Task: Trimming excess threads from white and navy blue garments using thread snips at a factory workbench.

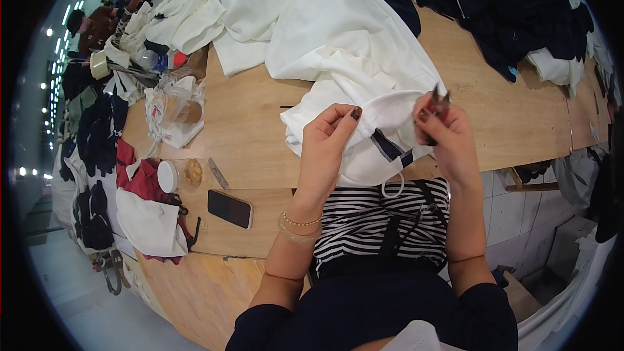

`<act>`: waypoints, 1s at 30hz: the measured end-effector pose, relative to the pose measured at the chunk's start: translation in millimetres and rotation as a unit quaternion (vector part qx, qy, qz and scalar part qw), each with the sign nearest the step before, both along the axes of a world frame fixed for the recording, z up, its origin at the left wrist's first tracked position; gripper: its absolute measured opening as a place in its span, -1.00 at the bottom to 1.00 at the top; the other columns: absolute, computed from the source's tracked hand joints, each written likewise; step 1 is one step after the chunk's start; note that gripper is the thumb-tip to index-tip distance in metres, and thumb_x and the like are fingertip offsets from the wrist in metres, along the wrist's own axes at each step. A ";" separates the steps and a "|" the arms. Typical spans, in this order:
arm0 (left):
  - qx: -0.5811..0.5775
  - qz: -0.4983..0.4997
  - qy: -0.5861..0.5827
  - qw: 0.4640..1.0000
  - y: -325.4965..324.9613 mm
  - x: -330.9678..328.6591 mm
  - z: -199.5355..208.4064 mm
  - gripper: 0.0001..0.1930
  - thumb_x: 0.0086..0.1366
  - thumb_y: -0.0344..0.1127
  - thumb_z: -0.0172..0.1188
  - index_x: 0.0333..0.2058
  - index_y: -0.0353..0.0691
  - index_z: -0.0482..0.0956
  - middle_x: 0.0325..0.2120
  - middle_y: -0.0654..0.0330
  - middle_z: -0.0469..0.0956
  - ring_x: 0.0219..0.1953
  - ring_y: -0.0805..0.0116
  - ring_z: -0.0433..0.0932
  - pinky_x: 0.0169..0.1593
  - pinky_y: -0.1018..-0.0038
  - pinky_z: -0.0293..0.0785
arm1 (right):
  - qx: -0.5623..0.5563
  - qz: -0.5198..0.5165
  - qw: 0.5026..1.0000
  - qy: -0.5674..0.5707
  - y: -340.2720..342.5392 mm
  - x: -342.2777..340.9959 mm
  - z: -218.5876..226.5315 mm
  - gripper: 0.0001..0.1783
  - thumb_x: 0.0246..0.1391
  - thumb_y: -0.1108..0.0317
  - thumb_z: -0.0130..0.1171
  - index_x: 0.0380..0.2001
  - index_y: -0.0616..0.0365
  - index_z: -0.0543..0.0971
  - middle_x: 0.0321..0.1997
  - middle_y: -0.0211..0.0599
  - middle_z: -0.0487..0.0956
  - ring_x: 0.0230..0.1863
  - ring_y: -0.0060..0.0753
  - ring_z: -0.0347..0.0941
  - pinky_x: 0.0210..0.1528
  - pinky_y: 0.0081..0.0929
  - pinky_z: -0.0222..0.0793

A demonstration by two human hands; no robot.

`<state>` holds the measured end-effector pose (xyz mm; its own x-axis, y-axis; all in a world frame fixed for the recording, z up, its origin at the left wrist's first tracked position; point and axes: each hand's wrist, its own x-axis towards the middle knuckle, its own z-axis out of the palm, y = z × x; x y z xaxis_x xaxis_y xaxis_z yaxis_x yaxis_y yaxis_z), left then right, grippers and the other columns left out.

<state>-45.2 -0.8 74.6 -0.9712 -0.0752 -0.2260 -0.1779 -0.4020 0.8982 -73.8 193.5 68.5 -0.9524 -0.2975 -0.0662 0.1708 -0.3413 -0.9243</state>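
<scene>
A white garment [364,58] with a rounded waistband, a dark label patch and a white drawstring loop spreads from the table to my lap. My left hand [328,146] is closed, thumb and forefinger pinched at the left end of the waistband. In my right hand [455,140] is a pair of red and black thread snips [439,105], blades pointing up, beside the right end of the band. The fingers of this hand wrap round the snips. Whether a thread lies between the left fingertips is too small to see.
On the wooden table [250,117], to the left, are a phone [230,209], a knife [218,173], a clear jar with a white lid [168,176] and a bagged drink cup [185,109]. Dark navy garments [513,13] lie at the far right. Another person [97,29] sits at the far left.
</scene>
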 end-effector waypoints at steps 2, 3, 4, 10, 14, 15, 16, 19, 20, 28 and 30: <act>0.003 0.003 -0.003 1.000 -3.0 0.1 -3.1 -0.85 0.30 -0.42 0.09 -0.26 -0.41 0.53 -0.37 0.32 0.53 -0.34 0.69 0.40 -0.22 0.74 0.31 | -0.051 -0.009 0.999 -0.008 16.3 -3.8 -7.3 -0.90 0.15 0.42 0.11 -0.28 0.21 0.51 -0.38 -0.49 0.51 -0.49 -0.75 0.27 -0.44 -0.76 0.18; 0.008 0.004 -0.004 1.000 -4.2 0.5 -4.6 -0.85 0.30 -0.42 0.09 -0.26 -0.41 0.53 -0.37 0.32 0.53 -0.33 0.69 0.40 -0.22 0.74 0.31 | -0.066 -0.052 0.996 0.013 25.0 -5.6 -9.3 -0.88 0.16 0.40 0.10 -0.26 0.20 0.51 -0.37 -0.49 0.51 -0.51 -0.75 0.24 -0.46 -0.76 0.15; 0.008 0.006 -0.004 1.000 -5.0 0.7 -4.8 -0.85 0.30 -0.42 0.09 -0.26 -0.41 0.53 -0.37 0.32 0.53 -0.33 0.69 0.40 -0.22 0.74 0.31 | -0.080 -0.095 0.992 0.034 35.0 -8.0 -11.7 -0.86 0.17 0.38 0.09 -0.24 0.19 0.51 -0.36 -0.49 0.51 -0.52 -0.76 0.21 -0.48 -0.75 0.12; 0.018 -0.002 -0.008 1.000 -0.6 -1.9 -1.7 -0.85 0.29 -0.41 0.12 -0.26 -0.40 0.54 -0.36 0.32 0.53 -0.33 0.68 0.39 -0.22 0.73 0.31 | 0.233 -0.355 0.887 0.179 57.1 -18.8 7.0 -0.78 0.14 0.40 0.14 -0.13 0.17 0.51 -0.39 -0.57 0.45 -0.45 -0.76 0.25 -0.37 -0.81 0.21; 0.018 0.012 -0.015 1.000 0.1 -4.7 -1.1 -0.86 0.27 -0.42 0.15 -0.27 -0.40 0.55 -0.39 0.31 0.54 -0.36 0.69 0.40 -0.26 0.74 0.32 | 0.214 -0.167 0.942 0.198 14.7 3.3 0.2 -0.65 -0.03 0.54 0.20 -0.10 0.13 0.53 -0.29 -0.52 0.48 -0.39 -0.72 0.33 -0.30 -0.73 0.35; 0.023 0.013 -0.021 0.999 0.6 -5.2 -0.4 -0.86 0.27 -0.42 0.16 -0.27 -0.39 0.55 -0.40 0.31 0.55 -0.38 0.69 0.41 -0.28 0.75 0.32 | 0.270 -0.105 0.938 0.189 7.2 10.1 0.2 -0.59 -0.09 0.59 0.21 -0.09 0.12 0.54 -0.28 -0.50 0.49 -0.40 -0.69 0.36 -0.32 -0.68 0.38; 0.023 0.014 -0.021 0.999 1.2 -5.7 -0.7 -0.86 0.27 -0.42 0.16 -0.27 -0.39 0.55 -0.40 0.31 0.55 -0.38 0.69 0.41 -0.28 0.75 0.32 | 0.264 -0.087 0.937 0.212 -6.6 15.2 3.0 -0.57 -0.15 0.62 0.21 -0.11 0.13 0.54 -0.33 -0.46 0.51 -0.43 -0.65 0.37 -0.37 -0.65 0.37; 0.012 0.007 -0.020 1.000 5.1 -6.7 -0.7 -0.87 0.26 -0.43 0.17 -0.27 -0.38 0.56 -0.43 0.31 0.56 -0.40 0.69 0.41 -0.30 0.76 0.32 | 0.256 -0.051 0.916 0.306 -32.3 18.6 3.9 -0.51 -0.28 0.71 0.22 -0.15 0.16 0.56 -0.45 -0.35 0.54 -0.49 -0.52 0.45 -0.48 -0.60 0.35; 0.014 0.006 -0.014 1.000 5.3 -6.3 0.2 -0.87 0.26 -0.43 0.18 -0.28 -0.38 0.56 -0.43 0.31 0.56 -0.41 0.69 0.41 -0.30 0.76 0.32 | 0.310 -0.030 0.883 0.351 -32.5 15.6 4.9 -0.56 -0.29 0.72 0.21 -0.22 0.20 0.56 -0.49 -0.32 0.53 -0.46 -0.50 0.47 -0.44 -0.62 0.38; -0.028 -0.005 0.008 1.000 5.9 -4.2 -2.7 -0.84 0.27 -0.41 0.17 -0.24 -0.39 0.55 -0.37 0.27 0.58 -0.36 0.64 0.48 -0.26 0.70 0.41 | 0.175 -0.158 0.962 0.140 -22.7 2.7 -4.3 -0.91 0.05 0.61 0.09 -0.33 0.30 0.49 -0.39 -0.42 0.50 -0.32 -0.64 0.39 -0.20 -0.71 0.31; -0.008 0.007 -0.010 1.000 6.0 -3.8 -1.8 -0.86 0.25 -0.41 0.20 -0.29 -0.40 0.57 -0.44 0.32 0.55 -0.41 0.69 0.41 -0.30 0.76 0.32 | 0.184 -0.164 0.959 0.137 -22.9 4.4 2.2 -0.90 0.04 0.60 0.10 -0.32 0.30 0.48 -0.39 -0.41 0.49 -0.33 -0.64 0.38 -0.21 -0.72 0.31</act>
